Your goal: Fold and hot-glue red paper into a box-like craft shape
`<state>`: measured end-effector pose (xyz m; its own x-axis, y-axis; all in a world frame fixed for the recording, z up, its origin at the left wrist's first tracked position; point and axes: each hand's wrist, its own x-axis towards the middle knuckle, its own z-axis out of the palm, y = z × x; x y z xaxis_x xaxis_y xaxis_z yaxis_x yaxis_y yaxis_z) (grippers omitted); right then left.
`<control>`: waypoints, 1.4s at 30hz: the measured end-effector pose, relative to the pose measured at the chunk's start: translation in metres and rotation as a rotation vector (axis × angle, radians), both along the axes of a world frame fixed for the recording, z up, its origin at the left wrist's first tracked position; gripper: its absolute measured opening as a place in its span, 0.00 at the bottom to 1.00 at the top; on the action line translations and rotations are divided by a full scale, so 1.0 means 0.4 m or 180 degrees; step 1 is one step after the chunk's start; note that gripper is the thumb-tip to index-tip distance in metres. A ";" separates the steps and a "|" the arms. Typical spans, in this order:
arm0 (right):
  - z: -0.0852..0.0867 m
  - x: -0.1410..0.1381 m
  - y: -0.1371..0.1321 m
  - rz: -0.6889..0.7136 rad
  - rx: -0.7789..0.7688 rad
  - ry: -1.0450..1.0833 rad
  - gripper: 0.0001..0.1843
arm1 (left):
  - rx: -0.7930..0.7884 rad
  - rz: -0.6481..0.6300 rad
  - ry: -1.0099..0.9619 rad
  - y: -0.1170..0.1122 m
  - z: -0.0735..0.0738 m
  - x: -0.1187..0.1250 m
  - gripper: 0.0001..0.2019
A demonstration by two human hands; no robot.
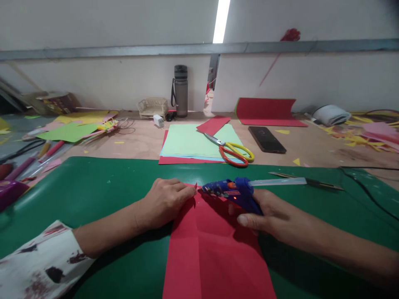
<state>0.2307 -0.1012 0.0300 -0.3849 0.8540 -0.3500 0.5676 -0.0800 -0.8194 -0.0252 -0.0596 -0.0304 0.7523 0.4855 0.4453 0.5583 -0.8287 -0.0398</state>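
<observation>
A creased sheet of red paper lies on the green mat in front of me. My left hand is closed at its far edge, with thumb and finger pinching a small raised bit of the paper. In my right hand is a blue hot glue gun, its red light lit and a clear glue stick sticking out of the back. The gun's nozzle points left, just beside the pinched spot. Whether the nozzle touches the paper I cannot tell.
Behind the mat are scissors on pale green paper, a phone and a water bottle. A craft knife lies beyond my right hand. Paper scraps and pens are at left; a black cord runs at right.
</observation>
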 end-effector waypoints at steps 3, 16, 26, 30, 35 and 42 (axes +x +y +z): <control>0.000 -0.001 -0.002 0.0040 -0.0042 -0.0007 0.09 | -0.0018 -0.0023 0.0025 0.000 0.001 0.000 0.06; -0.008 0.019 0.012 -0.0458 0.0341 -0.0271 0.12 | 0.0073 -0.0054 0.0193 -0.002 0.001 0.001 0.08; -0.026 0.037 0.005 -0.0337 0.0188 -0.0187 0.11 | -0.0129 0.0028 0.0613 0.004 0.020 0.017 0.09; -0.026 0.037 0.004 -0.0297 0.0168 -0.0233 0.12 | -0.0428 -0.0026 0.0994 0.013 0.032 0.017 0.11; -0.023 0.034 0.003 -0.0311 0.0137 -0.0255 0.13 | -0.0746 -0.0078 0.1211 0.021 0.046 0.022 0.16; -0.034 0.046 0.000 -0.0379 0.0133 -0.0159 0.13 | -0.0822 -0.0069 0.1249 0.020 0.045 0.020 0.17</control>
<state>0.2493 -0.1014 0.0164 -0.2630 0.9068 -0.3295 0.5962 -0.1158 -0.7944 -0.0172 -0.0514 -0.0122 0.8509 0.5253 -0.0083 0.5247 -0.8505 -0.0354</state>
